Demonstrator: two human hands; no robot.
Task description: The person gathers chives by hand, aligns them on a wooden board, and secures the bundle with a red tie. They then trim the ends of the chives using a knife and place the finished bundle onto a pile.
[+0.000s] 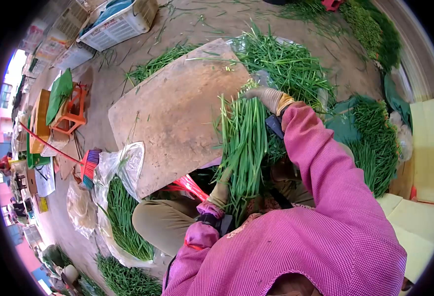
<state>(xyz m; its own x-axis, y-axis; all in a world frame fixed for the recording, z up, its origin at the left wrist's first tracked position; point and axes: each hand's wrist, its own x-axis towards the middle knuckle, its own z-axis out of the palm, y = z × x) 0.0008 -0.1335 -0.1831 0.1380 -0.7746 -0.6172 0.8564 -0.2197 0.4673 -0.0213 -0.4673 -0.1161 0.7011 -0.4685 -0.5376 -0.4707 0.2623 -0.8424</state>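
Observation:
A long bunch of green stalks (244, 143) lies across my lap at the right edge of a worn board (177, 108). My right hand (264, 94), in a tan glove with a striped cuff, is closed on the bunch's far end, where pale cut ends show. Lower down, my left hand (220, 191), also gloved, is wrapped round the near part from the left side, its fingers partly hidden by leaves. Beyond the right hand is a large loose heap of the same stalks (286, 64). Red strips (192, 186) lie beside the left hand.
Greens in a plastic bag (128, 222) lie left of my knee. More bundles (375, 143) rest at the right. A broom (88, 165), an orange stool (74, 111) and a white crate (120, 24) stand at the left. Loose stalks litter the floor.

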